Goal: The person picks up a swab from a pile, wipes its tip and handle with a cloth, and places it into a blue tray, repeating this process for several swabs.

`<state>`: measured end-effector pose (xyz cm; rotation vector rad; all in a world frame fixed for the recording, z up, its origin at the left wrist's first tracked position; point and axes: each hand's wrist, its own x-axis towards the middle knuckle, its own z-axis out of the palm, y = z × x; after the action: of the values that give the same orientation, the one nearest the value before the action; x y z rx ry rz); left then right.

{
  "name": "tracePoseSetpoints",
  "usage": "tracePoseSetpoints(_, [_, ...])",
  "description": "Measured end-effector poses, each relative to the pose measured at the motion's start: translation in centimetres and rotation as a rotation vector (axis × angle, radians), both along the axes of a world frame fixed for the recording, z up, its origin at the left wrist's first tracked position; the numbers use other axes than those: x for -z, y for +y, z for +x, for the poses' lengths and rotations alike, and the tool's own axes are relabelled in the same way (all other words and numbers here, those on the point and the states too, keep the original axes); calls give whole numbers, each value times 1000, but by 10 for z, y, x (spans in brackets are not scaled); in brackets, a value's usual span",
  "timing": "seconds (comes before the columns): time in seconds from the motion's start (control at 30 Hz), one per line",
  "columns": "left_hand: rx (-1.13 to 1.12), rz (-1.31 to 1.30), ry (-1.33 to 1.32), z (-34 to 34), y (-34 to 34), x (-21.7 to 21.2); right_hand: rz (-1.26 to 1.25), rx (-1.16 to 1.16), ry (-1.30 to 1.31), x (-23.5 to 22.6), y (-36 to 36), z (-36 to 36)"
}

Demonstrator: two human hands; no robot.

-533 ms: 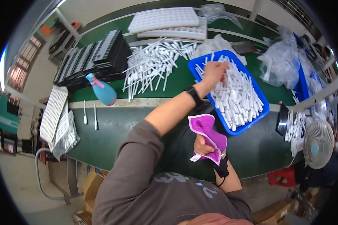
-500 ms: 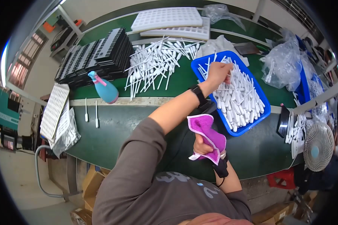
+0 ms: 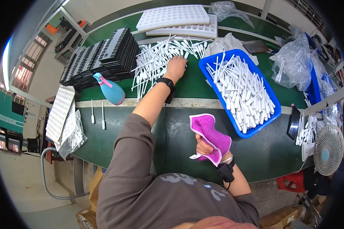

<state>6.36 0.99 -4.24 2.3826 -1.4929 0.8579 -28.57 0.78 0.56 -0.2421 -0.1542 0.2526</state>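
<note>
A bare green lane separates the stick pile (image 3: 151, 63) from the blue tray (image 3: 222, 102), with the left hand (image 3: 176, 68) at the pile's near right edge. The left forearm (image 3: 152, 103) bars the way across the bench (image 3: 271, 156) in front of the pile, while the black stack (image 3: 99, 53) and spray bottle (image 3: 111, 91) crowd its left side and white trays (image 3: 174, 19) its back. Below the blue tray, the right hand (image 3: 205, 146) and purple cloth (image 3: 214, 135) block the middle; rightward, open bench stretches toward the fan (image 3: 328, 149). A plastic bag (image 3: 298, 61) stands beyond the blue tray's right side, a green gap between. At left, two loose sticks (image 3: 103, 118) interrupt open bench.
</note>
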Motion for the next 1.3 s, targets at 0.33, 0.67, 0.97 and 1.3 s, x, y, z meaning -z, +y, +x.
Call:
tracePoseSetpoints(0.33, [288, 414, 226, -115, 68, -44, 32, 102, 6, 5, -10, -3])
tracePoseSetpoints(0.67, [189, 173, 397, -103, 97, -81, 95, 375, 10, 9, -27, 8])
tracePoseSetpoints(0.97, [434, 304, 253, -61, 52, -47, 70, 387, 68, 23, -23, 10])
tracePoseSetpoints(1.3, [131, 300, 326, -85, 116, -98, 58, 419, 141, 23, -28, 8])
